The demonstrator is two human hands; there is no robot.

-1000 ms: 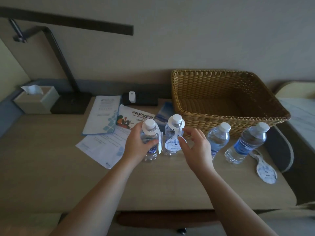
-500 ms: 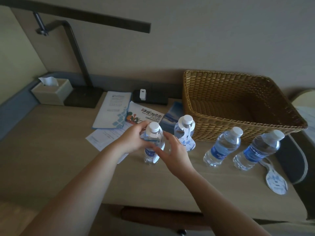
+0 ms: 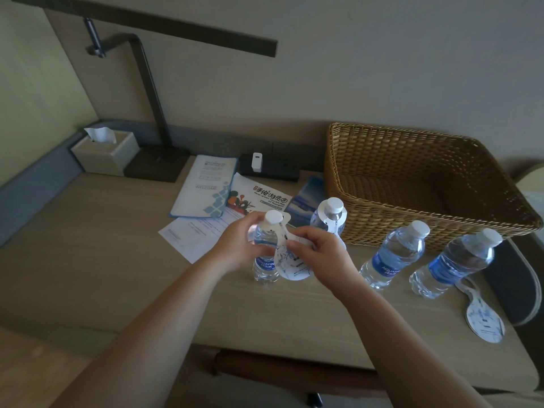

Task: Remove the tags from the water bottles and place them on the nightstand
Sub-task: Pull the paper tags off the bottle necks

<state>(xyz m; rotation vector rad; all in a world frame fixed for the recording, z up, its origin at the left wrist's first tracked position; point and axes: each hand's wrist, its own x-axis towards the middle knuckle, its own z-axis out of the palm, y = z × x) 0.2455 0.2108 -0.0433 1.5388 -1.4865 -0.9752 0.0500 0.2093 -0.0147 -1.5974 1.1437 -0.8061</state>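
Note:
Several small water bottles with white caps stand on the wooden nightstand [image 3: 88, 275]. My left hand [image 3: 235, 245] grips the leftmost bottle [image 3: 266, 260] around its body. My right hand [image 3: 321, 254] pinches the white paper tag [image 3: 290, 267] that hangs from this bottle's neck. Just behind stands a second bottle [image 3: 329, 220] with a tag still around its neck. Two bare bottles [image 3: 393, 256] [image 3: 454, 260] lean at the right. A loose tag [image 3: 484, 320] lies flat near the right edge.
A wicker basket [image 3: 412, 184] sits at the back right. Leaflets and papers [image 3: 206, 189] lie behind the bottles, with a charger plug [image 3: 256, 162], a black desk lamp [image 3: 153, 113] and a tissue box [image 3: 104, 151] at the back left.
My right hand left the second bottle's tag, moved left and took hold of the tag on the bottle in my left hand. The camera view shifted left.

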